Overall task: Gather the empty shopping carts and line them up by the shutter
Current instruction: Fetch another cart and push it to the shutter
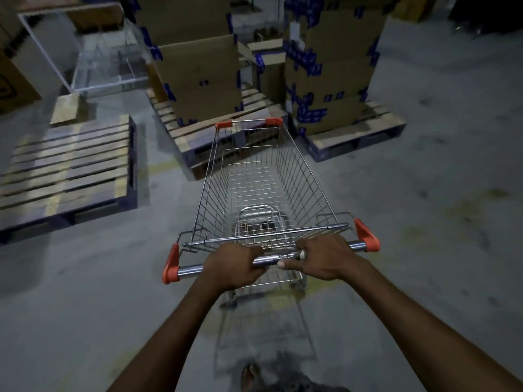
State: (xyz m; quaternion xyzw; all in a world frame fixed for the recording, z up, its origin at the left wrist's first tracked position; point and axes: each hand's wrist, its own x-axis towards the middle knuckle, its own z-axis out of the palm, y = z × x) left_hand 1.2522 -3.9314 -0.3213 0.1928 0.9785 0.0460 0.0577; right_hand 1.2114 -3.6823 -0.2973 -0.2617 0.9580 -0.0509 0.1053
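An empty wire shopping cart (263, 176) with orange corner caps stands on the grey floor right in front of me, its nose pointing away. My left hand (232, 264) grips the chrome handle bar (189, 269) left of its middle. My right hand (325, 257) grips the same bar just right of the middle, thumb lying along it. The basket holds nothing. No shutter and no other cart is in view.
Stacked cardboard boxes (203, 77) on a wooden pallet sit just beyond the cart's nose, with a taller box stack (331, 69) on a pallet to the right. A bare pallet (68, 171) lies at the left. Open floor (441, 193) stretches to the right.
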